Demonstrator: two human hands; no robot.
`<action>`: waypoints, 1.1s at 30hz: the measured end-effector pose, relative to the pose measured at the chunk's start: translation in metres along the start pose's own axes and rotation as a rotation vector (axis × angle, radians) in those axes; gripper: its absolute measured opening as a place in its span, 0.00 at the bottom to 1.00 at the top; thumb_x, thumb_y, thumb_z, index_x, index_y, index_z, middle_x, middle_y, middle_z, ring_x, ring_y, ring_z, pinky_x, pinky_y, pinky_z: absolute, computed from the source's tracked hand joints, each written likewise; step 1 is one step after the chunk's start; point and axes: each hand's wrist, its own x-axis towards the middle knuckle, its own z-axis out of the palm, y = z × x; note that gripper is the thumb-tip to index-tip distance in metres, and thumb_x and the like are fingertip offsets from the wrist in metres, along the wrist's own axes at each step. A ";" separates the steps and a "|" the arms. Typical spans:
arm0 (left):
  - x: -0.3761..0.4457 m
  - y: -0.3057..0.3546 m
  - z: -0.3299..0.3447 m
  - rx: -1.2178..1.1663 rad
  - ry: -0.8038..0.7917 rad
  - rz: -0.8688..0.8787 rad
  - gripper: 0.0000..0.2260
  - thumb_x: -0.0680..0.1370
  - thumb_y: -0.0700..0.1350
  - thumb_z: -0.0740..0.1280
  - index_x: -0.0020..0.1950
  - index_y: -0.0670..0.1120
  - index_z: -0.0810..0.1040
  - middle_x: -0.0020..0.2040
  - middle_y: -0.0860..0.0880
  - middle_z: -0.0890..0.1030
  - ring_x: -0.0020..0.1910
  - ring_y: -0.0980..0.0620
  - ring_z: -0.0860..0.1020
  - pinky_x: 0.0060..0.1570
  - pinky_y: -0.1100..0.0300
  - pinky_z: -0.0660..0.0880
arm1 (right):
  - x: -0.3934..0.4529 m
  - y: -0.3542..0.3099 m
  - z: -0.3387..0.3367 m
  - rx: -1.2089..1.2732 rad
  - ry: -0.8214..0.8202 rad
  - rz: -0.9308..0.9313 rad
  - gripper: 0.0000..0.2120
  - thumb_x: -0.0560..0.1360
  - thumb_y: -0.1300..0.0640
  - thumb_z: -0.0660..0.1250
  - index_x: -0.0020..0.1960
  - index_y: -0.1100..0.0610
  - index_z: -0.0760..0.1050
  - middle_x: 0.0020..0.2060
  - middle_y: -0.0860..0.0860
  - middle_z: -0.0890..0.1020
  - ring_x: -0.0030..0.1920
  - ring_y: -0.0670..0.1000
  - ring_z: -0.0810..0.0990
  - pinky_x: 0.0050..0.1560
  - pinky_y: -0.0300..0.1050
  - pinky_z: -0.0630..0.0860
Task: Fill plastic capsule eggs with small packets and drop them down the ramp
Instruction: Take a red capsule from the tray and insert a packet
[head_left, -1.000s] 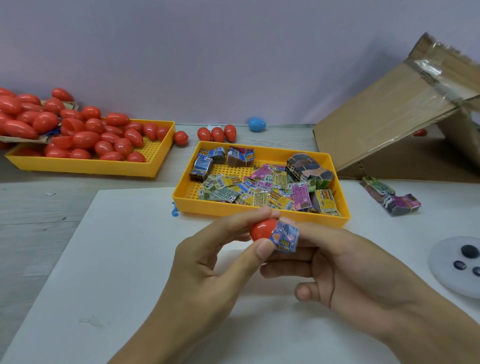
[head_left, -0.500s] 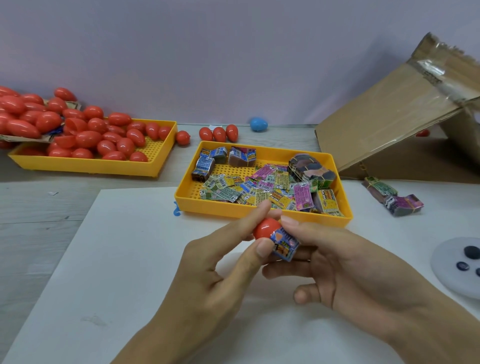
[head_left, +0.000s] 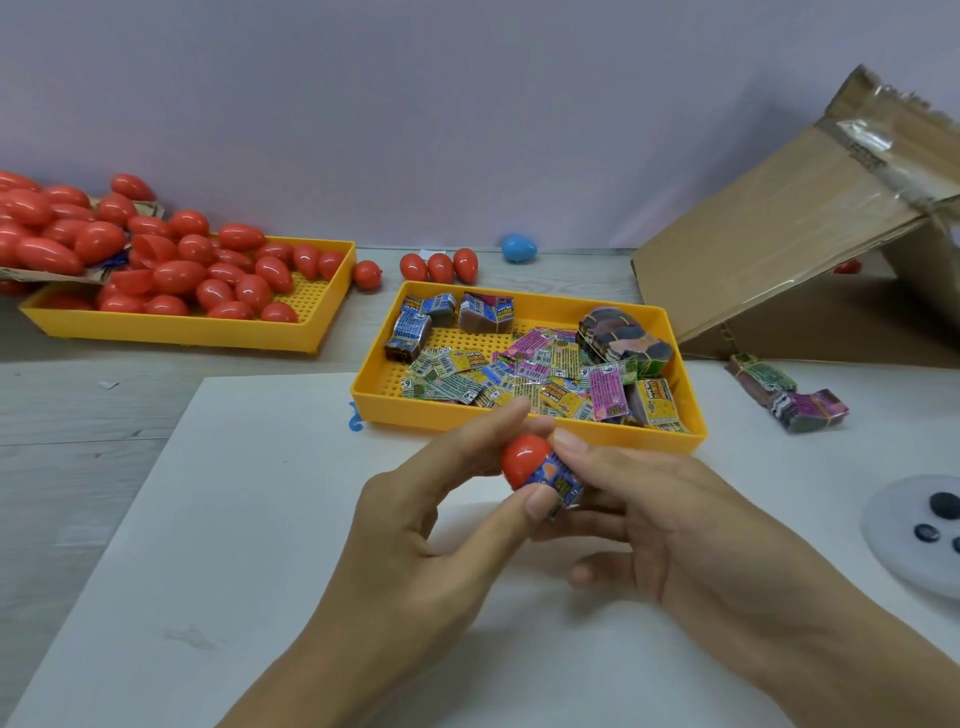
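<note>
- The red egg half is in the middle of the view, held up over the white sheet. It is just in front of the tray of packets.
- The left hand pinches the egg half between a finger on top and the thumb below. That keeps it steady, I think, so something can be pushed in.
- A small blue packet sticks out of the egg half at its 4 o'clock side. The right hand pinches it with a finger on top and fingers below. It looks like the hand is stuffing it in.
- The packet is not all the way inside yet, so this egg is only half done.
- A second ago the packet stuck out more and looked flat. Now it sits deeper and is more bunched up. Both hands have closed in a little.
- The yellow tray of packets lies at 12 o'clock, close by, so the next packet is easy to grab.
- The other yellow tray, full of red eggs, is at 10 o'clock.
- The cardboard ramp leans at 2 o'clock, ready for the closed egg.
- A blue egg lies far back near the wall at 12 o'clock.
</note>
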 end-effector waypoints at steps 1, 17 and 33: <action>0.000 0.000 0.000 0.000 0.009 0.004 0.19 0.76 0.49 0.71 0.67 0.58 0.78 0.60 0.58 0.83 0.60 0.52 0.82 0.60 0.56 0.77 | 0.000 0.000 -0.001 -0.013 0.012 -0.021 0.17 0.68 0.45 0.75 0.50 0.55 0.86 0.46 0.56 0.85 0.45 0.51 0.85 0.32 0.42 0.78; 0.003 0.005 0.000 -0.224 -0.001 -0.115 0.16 0.73 0.47 0.73 0.60 0.52 0.83 0.57 0.51 0.85 0.59 0.49 0.83 0.58 0.60 0.78 | 0.002 0.006 0.005 0.066 0.019 -0.098 0.11 0.68 0.51 0.78 0.46 0.56 0.86 0.42 0.53 0.86 0.40 0.49 0.85 0.32 0.41 0.78; 0.008 0.004 -0.002 -0.285 0.007 -0.240 0.13 0.69 0.41 0.73 0.53 0.49 0.87 0.54 0.47 0.83 0.52 0.54 0.83 0.49 0.65 0.78 | 0.002 0.001 -0.001 0.027 0.077 -0.082 0.19 0.63 0.51 0.74 0.50 0.59 0.86 0.44 0.58 0.86 0.42 0.53 0.86 0.28 0.37 0.75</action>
